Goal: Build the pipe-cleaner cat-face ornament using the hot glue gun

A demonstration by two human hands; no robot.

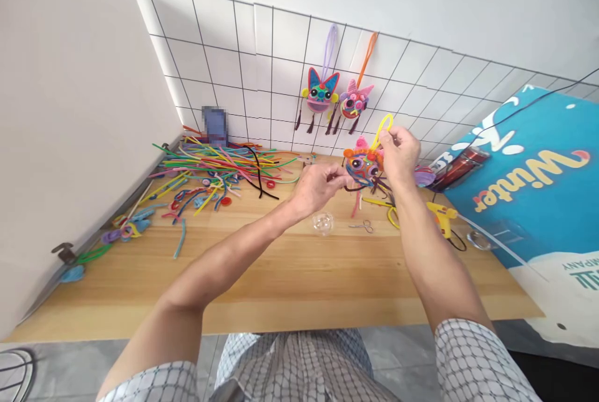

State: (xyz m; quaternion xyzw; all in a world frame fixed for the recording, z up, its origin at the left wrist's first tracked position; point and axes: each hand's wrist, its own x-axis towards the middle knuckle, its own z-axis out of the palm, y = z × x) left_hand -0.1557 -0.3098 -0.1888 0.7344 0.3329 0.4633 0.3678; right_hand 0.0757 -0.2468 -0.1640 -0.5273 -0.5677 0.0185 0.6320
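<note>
- Near tabletop (pixel 281 283) lies bare: room to pass.
- Pipe cleaners (pixel 219 168) crowd my far left.
- Scissors (pixel 361 225), clear dome (pixel 322 223) and glue gun (pixel 442 216) dot the middle.
- Blue box (pixel 538 202) walls my right.

Your table (pixel 281 277) is smooth, matt pale wood; the pipe cleaners (pixel 219 165) look fuzzy, the scissors (pixel 361 225) shiny metal.

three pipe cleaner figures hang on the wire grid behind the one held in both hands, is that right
Not quite. The head view shows two hanging on the wire grid, not three: a blue-eared figure and a pink figure. The rest stands: the left hand and right hand hold the yellow-looped figure in front of the grid.
</note>
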